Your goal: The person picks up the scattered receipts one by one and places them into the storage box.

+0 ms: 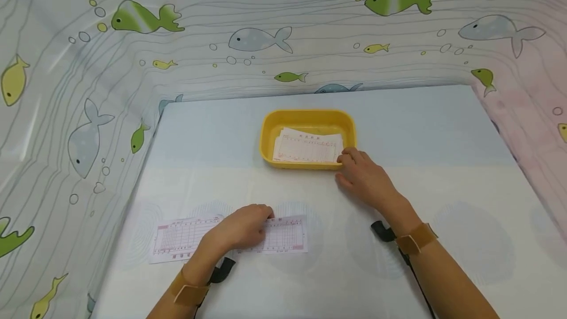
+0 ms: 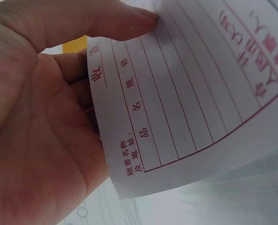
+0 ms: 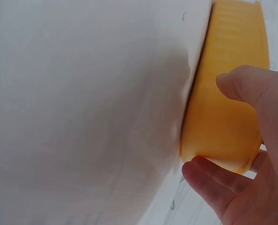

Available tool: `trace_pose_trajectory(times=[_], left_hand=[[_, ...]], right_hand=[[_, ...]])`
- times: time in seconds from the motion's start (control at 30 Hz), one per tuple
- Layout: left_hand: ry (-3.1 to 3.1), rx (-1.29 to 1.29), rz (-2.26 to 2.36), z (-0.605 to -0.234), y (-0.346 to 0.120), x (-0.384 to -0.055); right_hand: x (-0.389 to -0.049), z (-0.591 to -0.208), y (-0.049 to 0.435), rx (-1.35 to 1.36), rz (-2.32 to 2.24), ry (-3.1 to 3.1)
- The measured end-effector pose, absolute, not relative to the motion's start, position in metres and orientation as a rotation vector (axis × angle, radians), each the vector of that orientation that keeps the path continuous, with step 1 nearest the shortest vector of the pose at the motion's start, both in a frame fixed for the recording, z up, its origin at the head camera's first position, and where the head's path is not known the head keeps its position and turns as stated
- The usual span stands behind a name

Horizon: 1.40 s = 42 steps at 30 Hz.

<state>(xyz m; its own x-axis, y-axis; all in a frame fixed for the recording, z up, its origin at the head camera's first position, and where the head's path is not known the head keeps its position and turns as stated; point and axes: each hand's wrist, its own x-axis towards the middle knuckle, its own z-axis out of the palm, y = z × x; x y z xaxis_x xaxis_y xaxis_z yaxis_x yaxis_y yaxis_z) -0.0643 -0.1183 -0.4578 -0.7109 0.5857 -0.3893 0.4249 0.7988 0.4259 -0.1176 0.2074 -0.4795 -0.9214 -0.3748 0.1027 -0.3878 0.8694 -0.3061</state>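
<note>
My left hand [image 1: 242, 225] pinches a printed receipt slip [image 2: 176, 93], thumb on its upper face and the other fingers behind it. Ruled red lines and Chinese characters cover this paper. Another slip [image 1: 186, 235] shows left of the hand in the head view, partly hidden by the wrist. At the near right corner of the yellow plastic tray [image 1: 305, 166], my right hand [image 1: 367, 178] holds the tray, its fingers round the corner and its thumb by the front wall [image 3: 218, 122]. Several similar slips [image 1: 310, 145] lie loosely stacked inside the tray.
The white table [image 1: 421, 132] ends at a fish-patterned sheet [image 1: 261, 63] along the back and left. Each wrist wears a tan strap [image 1: 416, 239] with a small black camera [image 1: 383, 231] and cable.
</note>
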Motion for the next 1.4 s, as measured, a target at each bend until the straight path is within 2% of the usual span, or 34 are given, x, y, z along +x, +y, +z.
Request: trace_pose_trajectory(times=[0.53, 1.4], left_hand=[[2.401, 0.767, 0.492, -0.459, -0.128, -0.073], [2.427, 0.829, 0.490, -0.435, -0.127, -0.085]], right_hand=[[-0.114, -0.483, 0.205, 0.604, 0.495, -3.020], [-0.115, -0.481, 0.206, 0.604, 0.476, -3.038]])
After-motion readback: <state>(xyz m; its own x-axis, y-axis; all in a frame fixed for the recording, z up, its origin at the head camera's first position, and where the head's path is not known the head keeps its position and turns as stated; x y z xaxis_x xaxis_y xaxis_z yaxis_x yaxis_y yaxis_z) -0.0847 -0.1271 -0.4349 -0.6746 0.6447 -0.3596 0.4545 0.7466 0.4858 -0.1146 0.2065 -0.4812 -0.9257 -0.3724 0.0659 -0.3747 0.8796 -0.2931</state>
